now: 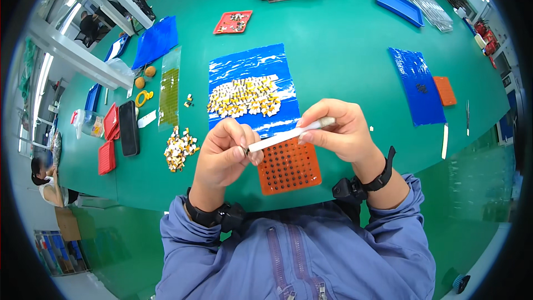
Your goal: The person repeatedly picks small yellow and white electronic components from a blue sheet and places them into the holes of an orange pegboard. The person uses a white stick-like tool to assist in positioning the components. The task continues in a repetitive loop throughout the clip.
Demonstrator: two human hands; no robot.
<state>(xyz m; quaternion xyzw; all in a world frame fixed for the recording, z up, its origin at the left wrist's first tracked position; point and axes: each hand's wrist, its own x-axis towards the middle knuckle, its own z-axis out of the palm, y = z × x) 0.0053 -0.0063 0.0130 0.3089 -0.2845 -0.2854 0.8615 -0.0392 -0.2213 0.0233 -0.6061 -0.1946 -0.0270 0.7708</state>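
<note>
Mid-work, by the look of it. Orange tray (316, 174) at the bench's (344, 39) near edge, middle: rows of dark bits in its holes, most holes apparently loaded. Big heap of white-and-yellow pieces (244, 97) lies loose on the blue sheet (250, 60) just beyond the tray, so plenty looks left; smaller loose pile (180, 150) toward the left edge. No finished batch I can pick out.

Hands: apart, joined only by the work. Right hand (340, 133) clamped round a white stick (286, 135), above the tray's far side. Left hand (219, 147) pinching a small dark part (246, 151) at the stick's tip; too tiny to say what it is or whether it touches the stick.

Other containers: red tray (219, 29) toward the far edge, small mixed pieces in it; clear tub (89, 122) by the left edge, something yellowish inside. Dark specks (422, 88) on another blue sheet (425, 112), right side.
</note>
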